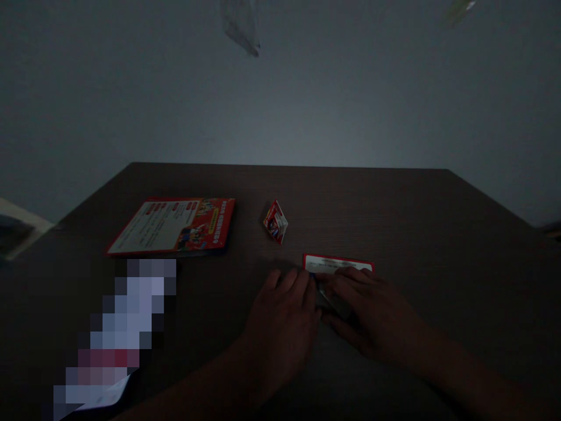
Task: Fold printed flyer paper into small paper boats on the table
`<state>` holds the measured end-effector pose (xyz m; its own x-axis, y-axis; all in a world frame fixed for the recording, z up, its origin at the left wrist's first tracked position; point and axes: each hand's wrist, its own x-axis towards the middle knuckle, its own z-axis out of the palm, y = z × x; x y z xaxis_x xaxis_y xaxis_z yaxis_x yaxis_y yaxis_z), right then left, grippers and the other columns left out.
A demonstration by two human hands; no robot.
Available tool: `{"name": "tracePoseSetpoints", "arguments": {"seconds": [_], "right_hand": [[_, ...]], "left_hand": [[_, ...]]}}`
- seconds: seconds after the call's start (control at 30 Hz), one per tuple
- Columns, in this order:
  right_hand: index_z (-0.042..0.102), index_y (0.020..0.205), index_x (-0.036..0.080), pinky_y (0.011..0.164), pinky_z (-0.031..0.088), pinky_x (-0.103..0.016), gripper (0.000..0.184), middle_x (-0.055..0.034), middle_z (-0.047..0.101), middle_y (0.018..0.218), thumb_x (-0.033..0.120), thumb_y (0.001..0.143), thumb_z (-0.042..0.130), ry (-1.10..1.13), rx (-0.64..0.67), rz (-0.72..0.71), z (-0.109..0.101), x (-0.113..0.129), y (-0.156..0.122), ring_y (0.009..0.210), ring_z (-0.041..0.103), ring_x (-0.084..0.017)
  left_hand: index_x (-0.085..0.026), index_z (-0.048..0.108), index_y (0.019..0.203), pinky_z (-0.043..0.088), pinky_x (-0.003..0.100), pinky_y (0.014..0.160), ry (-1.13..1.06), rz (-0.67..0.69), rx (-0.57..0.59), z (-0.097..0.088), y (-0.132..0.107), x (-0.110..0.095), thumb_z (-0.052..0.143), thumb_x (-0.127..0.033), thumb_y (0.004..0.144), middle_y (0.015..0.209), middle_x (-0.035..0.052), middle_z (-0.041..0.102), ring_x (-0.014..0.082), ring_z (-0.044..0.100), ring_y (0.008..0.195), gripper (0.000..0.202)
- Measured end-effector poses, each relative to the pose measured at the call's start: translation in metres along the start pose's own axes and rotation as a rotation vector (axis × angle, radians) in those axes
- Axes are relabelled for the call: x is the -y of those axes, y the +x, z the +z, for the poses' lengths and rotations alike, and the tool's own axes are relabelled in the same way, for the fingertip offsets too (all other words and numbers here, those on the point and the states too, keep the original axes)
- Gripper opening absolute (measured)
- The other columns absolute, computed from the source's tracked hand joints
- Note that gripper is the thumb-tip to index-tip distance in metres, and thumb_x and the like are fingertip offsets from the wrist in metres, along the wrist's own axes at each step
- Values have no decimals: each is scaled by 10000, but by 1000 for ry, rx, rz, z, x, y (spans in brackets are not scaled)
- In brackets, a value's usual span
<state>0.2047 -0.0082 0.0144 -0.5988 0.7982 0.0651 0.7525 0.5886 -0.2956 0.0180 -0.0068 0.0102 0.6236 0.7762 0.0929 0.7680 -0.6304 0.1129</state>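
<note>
In the dim head view, my left hand (284, 313) rests low over the table with its fingers bent downward, close beside my right hand (372, 313). Between them is a small greyish folded piece (331, 299), mostly covered by the fingers. My right fingers and thumb close around its right side; my left fingertips press at its left edge, where what they grip is hidden. Just beyond the fingers lies a white card with a red border (337, 262), its near part hidden by my right hand.
A small folded red-and-white paper piece (276, 222) stands on the dark wooden table (350, 204). Further left lies a red-and-white printed booklet or stack of sheets (175, 228). A lit phone-like screen (107, 394), mostly blurred out, is at front left. A pale wall rises behind.
</note>
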Motion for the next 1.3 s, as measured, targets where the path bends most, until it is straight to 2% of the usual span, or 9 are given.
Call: {"name": "tracePoseSetpoints", "arguments": {"seconds": [0.27,0.5,0.67,0.87,1.13,1.3], "right_hand": [[504,1130,203,906,445,-414,314,-86,600,1150,299,841,575,27,-16,-3,-4,0,1,1049,536,-244],[507,1144,198,925,443,-421,316,-93,598,1164,305,851,560,35,-11,-10,-3,-2,3,1072,535,-246],[499,1169,186,935,448,-435,350,-108,597,1183,290,842,570,34,-45,-30,-3,-3,1,1088,541,-248],[462,1215,192,939,472,-427,406,-119,595,1204,232,828,576,112,-90,-40,-2,-10,-3,1115,559,-234],[487,1176,200,902,513,-358,304,-109,586,1222,161,875,495,258,-149,-22,-7,-17,-1,1108,573,-195],[505,1143,207,845,526,-330,271,-83,616,1131,146,880,488,287,-136,-14,-10,-21,-2,1003,607,-170]], "left_hand": [[-185,521,1210,389,438,902,-41,-4,55,-3,1,3,485,-289,895,1149,88,563,259,498,1057,333],[-229,470,1277,384,439,897,-38,36,33,-1,-2,5,455,-291,915,1173,94,541,268,476,1093,368],[-212,456,1291,378,440,893,-30,26,22,0,-3,2,444,-293,917,1185,103,540,270,472,1104,383],[-175,551,1172,368,452,910,-9,-3,26,-4,-3,-2,422,-306,918,1148,114,564,269,490,1069,314],[-175,623,1007,381,485,861,-28,-100,20,-8,-3,2,442,-604,831,1023,127,565,306,489,995,498],[-181,618,977,380,489,854,-4,-135,11,-7,-3,3,443,-573,840,1030,128,558,304,487,994,451]]}}
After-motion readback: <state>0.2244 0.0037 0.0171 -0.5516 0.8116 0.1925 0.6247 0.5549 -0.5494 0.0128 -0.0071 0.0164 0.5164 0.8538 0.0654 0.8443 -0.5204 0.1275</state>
